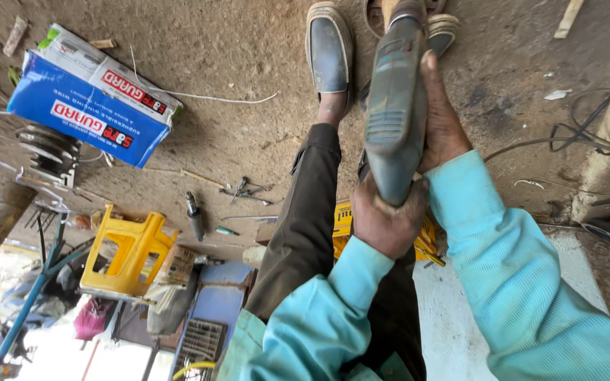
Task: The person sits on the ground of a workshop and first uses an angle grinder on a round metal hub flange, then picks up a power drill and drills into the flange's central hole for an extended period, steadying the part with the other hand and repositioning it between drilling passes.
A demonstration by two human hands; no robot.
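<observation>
The person holds a grey-blue power tool [395,106], long-bodied like an angle grinder, out in front of the body and above the legs, its far end pointing toward the feet. The left hand [387,224] is wrapped tight around the near end of the tool's body, fingers closed over it, and the right hand [440,120] is pressed along the tool's right flank with the thumb up near its head, so both hands are clamped on the same housing. The working end sits close to the grey slip-on shoe [329,53] and a sandal [437,25] beyond it, and the exact gap is hard to judge because the head of the tool is cut off at the top edge. That closeness is the main risk: a slip or kick of the tool would carry it toward the foot or the dark trouser leg [303,226] just beside it. The loose turquoise sleeves [502,282] hang near the body of the tool and could catch (the cuffs look unbuttoned, though I cannot be sure). Black cables [587,120] trail over the dirt floor [234,63] on the right and could snag or trip. A blue and white box [90,95], a yellow plastic stool [130,250] and scattered small hand tools [243,190] lie well apart to the left, cluttering the footing.
</observation>
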